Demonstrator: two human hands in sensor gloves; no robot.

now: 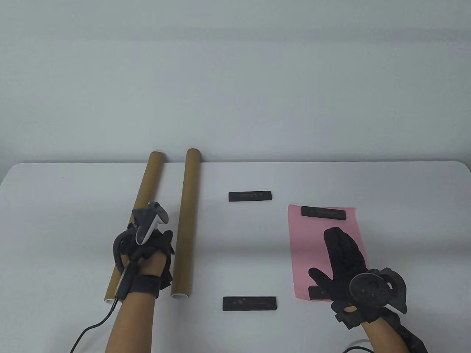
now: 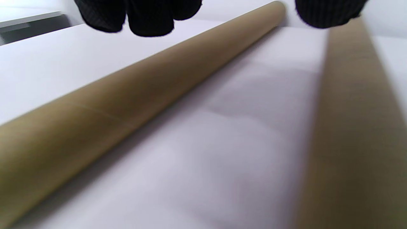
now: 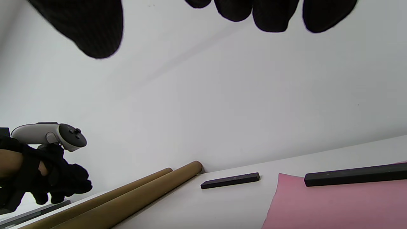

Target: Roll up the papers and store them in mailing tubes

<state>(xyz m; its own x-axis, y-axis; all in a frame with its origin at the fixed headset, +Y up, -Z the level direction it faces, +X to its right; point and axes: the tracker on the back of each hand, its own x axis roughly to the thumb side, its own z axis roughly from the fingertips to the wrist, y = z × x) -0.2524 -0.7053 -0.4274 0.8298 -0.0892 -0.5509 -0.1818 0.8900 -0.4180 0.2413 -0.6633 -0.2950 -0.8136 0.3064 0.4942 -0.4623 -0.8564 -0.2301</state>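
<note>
Two brown mailing tubes lie side by side at the table's left, the left tube (image 1: 134, 224) (image 2: 143, 86) and the right tube (image 1: 187, 220) (image 2: 353, 111). My left hand (image 1: 162, 239) (image 2: 235, 12) hovers over them with the fingers hanging down, holding nothing. A pink paper (image 1: 312, 246) (image 3: 334, 206) lies flat at the right, with one black bar weight (image 1: 323, 212) on its far edge and another (image 1: 315, 292) on its near edge. My right hand (image 1: 333, 257) (image 3: 178, 19) is spread open above the paper, empty.
Two more black bar weights lie on the bare white table (image 1: 55, 220), one at mid-table far (image 1: 250, 196) and one near (image 1: 249, 303). A cable (image 1: 92, 325) trails from my left wrist. A plain wall stands just behind the table.
</note>
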